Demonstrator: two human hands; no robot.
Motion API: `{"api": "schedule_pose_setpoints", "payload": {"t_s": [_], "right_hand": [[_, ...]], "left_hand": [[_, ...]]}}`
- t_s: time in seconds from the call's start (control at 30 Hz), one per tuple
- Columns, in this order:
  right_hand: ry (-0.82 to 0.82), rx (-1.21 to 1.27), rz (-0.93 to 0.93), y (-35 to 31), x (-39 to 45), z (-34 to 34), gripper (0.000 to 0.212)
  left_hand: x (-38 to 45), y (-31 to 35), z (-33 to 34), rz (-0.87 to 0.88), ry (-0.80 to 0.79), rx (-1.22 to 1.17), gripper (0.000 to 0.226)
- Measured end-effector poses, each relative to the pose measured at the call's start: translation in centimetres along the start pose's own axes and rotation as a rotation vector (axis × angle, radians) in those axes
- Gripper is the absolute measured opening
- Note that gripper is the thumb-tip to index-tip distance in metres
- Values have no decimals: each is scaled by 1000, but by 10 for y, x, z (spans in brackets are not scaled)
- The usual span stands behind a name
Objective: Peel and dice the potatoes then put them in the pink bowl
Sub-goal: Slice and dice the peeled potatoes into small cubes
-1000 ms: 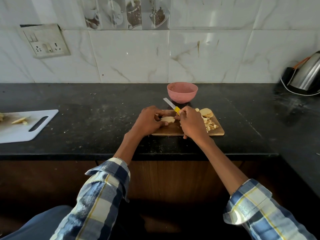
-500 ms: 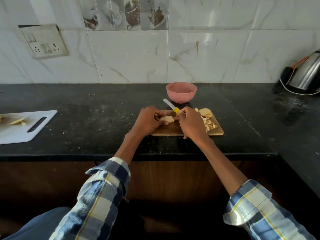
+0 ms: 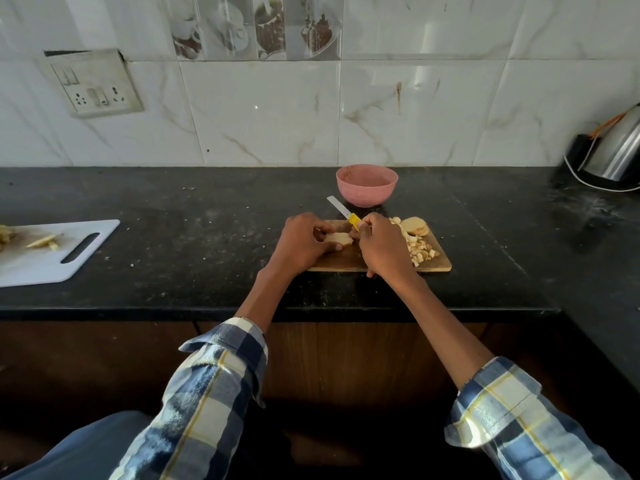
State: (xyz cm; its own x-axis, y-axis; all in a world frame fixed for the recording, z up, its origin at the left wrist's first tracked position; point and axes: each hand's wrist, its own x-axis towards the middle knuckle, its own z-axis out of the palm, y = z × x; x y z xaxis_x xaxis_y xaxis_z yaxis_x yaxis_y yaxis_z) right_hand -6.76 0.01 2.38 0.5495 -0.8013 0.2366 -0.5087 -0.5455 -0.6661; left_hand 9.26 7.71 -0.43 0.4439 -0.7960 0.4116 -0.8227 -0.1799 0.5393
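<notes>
On the wooden cutting board (image 3: 440, 265) my left hand (image 3: 301, 244) holds a peeled potato piece (image 3: 341, 238) with curled fingers. My right hand (image 3: 384, 245) grips the yellow handle of a small knife (image 3: 343, 211), whose blade points up and left off the board toward the bowl. Diced potato (image 3: 420, 249) lies in a pile at the board's right side, with round potato slices (image 3: 414, 225) stacked behind it. The pink bowl (image 3: 366, 184) stands just behind the board, and I see nothing in the part of its inside that shows.
A white cutting board (image 3: 52, 258) with potato peels (image 3: 43, 241) lies at the left on the black counter (image 3: 207, 237). A steel kettle (image 3: 613, 150) stands at the far right corner. A socket panel (image 3: 93, 86) is on the tiled wall.
Both hands stay on the board almost unmoved. The knife and the potato piece keep their places.
</notes>
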Motion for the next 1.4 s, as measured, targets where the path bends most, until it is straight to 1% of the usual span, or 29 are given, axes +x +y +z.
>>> {"api": "schedule_pose_setpoints", "payload": {"t_s": [0.07, 0.17, 0.27, 0.37, 0.47, 0.67, 0.9, 1.03, 1.17, 1.27, 1.4], "right_hand": [[29, -7, -10, 0, -2, -2, 15], [117, -41, -62, 1, -6, -4, 15], [190, -161, -135, 0, -11, -10, 18], [204, -298, -164, -2, -15, -16, 17], [215, -369, -157, -3, -22, -20, 17], [152, -513, -160, -7, -36, -23, 22], [138, -562, -210, -5, -40, -16, 19], [129, -616, -227, -10, -38, -15, 16], [105, -649, -224, -11, -39, -13, 15], [59, -672, -223, -11, -46, -17, 17], [-25, -690, -240, -15, -65, -26, 23]], "left_hand": [[0, 0, -1, 14, -7, -1, 36], [2, 0, 2, 64, -37, 25, 36], [4, -3, 8, 67, -68, 12, 36], [6, -3, 13, 40, -63, 10, 34], [7, -3, 16, 26, -60, 8, 33], [7, -1, 24, 5, -3, -14, 31], [6, 2, 27, 34, 43, -28, 21], [5, 4, 27, 38, 43, -10, 16], [1, 8, 23, 89, 67, -15, 9], [-2, 12, 22, 110, 85, -44, 10], [-2, 11, 25, 77, 104, -53, 16]]}}
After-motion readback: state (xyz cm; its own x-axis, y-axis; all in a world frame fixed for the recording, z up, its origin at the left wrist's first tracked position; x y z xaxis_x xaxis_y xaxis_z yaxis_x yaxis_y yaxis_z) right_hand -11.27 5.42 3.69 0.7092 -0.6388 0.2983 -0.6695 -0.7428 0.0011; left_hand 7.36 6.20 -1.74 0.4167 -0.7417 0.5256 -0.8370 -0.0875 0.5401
